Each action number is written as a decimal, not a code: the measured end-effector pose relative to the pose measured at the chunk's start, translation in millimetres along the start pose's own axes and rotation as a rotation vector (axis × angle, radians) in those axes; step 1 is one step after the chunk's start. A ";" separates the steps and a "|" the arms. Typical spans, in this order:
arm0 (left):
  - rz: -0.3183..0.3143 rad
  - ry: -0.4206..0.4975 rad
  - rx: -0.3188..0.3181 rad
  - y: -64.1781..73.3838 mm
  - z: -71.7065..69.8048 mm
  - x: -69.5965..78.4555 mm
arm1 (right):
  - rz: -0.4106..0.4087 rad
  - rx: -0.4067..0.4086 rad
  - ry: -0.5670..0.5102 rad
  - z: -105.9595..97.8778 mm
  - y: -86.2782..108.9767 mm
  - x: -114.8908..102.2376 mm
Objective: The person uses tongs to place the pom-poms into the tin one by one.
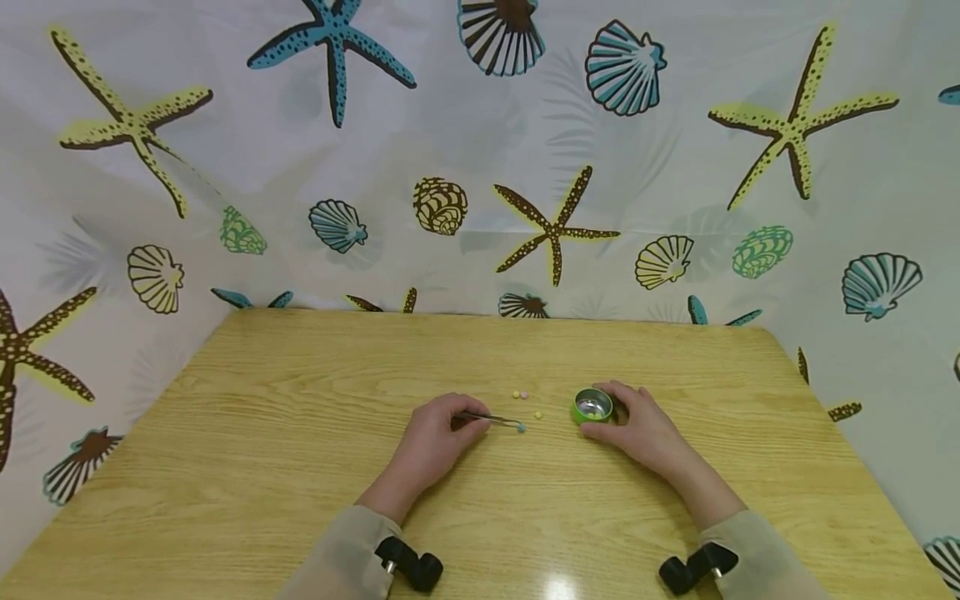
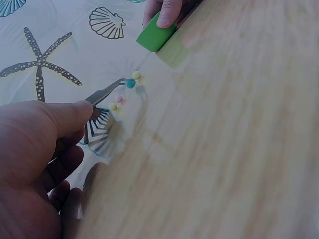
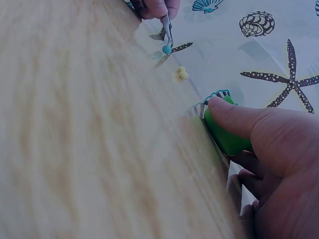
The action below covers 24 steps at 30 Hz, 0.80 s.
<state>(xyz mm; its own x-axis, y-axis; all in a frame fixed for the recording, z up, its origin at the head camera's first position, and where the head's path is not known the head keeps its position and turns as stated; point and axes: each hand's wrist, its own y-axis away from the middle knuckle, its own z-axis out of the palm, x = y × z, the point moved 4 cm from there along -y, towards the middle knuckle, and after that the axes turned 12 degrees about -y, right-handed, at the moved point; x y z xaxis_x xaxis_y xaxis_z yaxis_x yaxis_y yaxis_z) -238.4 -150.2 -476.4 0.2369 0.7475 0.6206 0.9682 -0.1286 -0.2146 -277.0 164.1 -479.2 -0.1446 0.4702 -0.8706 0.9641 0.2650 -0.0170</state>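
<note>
My left hand (image 1: 438, 435) pinches a pair of bent-tip metal tweezers (image 1: 483, 417) between thumb and fingers. At the tips is a small blue bead (image 1: 521, 427), also seen in the left wrist view (image 2: 130, 83). Just beyond it a yellow bead (image 1: 537, 414) lies on the table. A second yellow bead (image 1: 516, 395) and a pink bead (image 1: 524, 395) sit side by side farther back. My right hand (image 1: 637, 427) grips a small round green tin (image 1: 577, 414), upright on the table with its silvery inside facing up. Something yellowish shows at its bottom.
The wooden table (image 1: 300, 467) extends to both sides and in front. Behind it hangs a white cloth (image 1: 465, 275) printed with starfish and shells, wrapping round both sides. Black camera mounts (image 1: 411, 564) are strapped at both sleeves.
</note>
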 end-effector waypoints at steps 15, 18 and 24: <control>-0.028 0.030 0.022 -1.0 -2.3 5.1 | 0.018 -0.007 -0.015 -0.4 0.5 -0.6; -0.029 0.028 0.033 -2.1 -3.6 8.7 | 0.016 -0.006 -0.016 -0.4 0.5 -1.4; -0.013 0.023 0.063 -6.7 -4.7 15.4 | 0.003 -0.005 -0.010 0.4 0.5 -0.6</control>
<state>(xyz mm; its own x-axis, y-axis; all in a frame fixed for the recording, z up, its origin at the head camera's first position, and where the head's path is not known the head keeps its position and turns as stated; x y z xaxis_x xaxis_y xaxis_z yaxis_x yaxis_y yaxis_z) -240.9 -140.9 -461.9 0.2267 0.7336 0.6406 0.9644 -0.0774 -0.2527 -276.4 163.6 -478.8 -0.1399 0.4627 -0.8754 0.9634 0.2676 -0.0125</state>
